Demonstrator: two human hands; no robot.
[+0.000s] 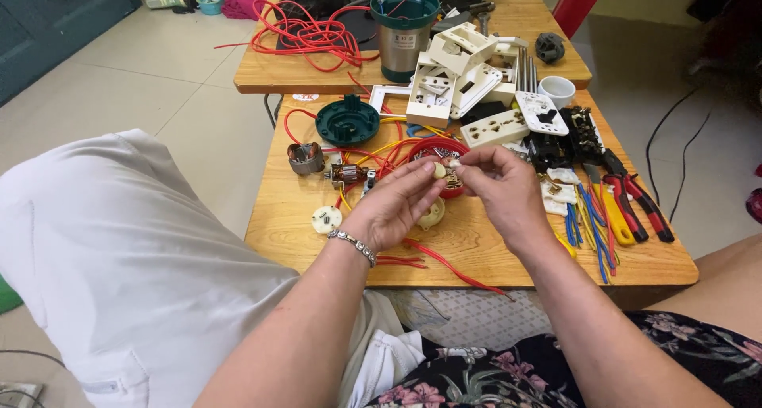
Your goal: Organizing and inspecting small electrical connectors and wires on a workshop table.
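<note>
My left hand (393, 205), with a bracelet at the wrist, pinches a small cream and metal electrical part (444, 172) over a wooden table (476, 253). My right hand (504, 187) meets it from the right and grips the same part with its fingertips. Just behind the hands sits a red round dish (438, 149) of small parts. A small motor armature (347, 173) and a cream round piece (326, 219) lie left of my left hand.
White socket plates and housings (460, 75) are piled at the back, with a green round cap (347, 121), a metal cylinder with a green top (404, 32) and tangled red wire (313, 35). Pliers and cutters (631, 205) and blue wires (591, 217) lie right.
</note>
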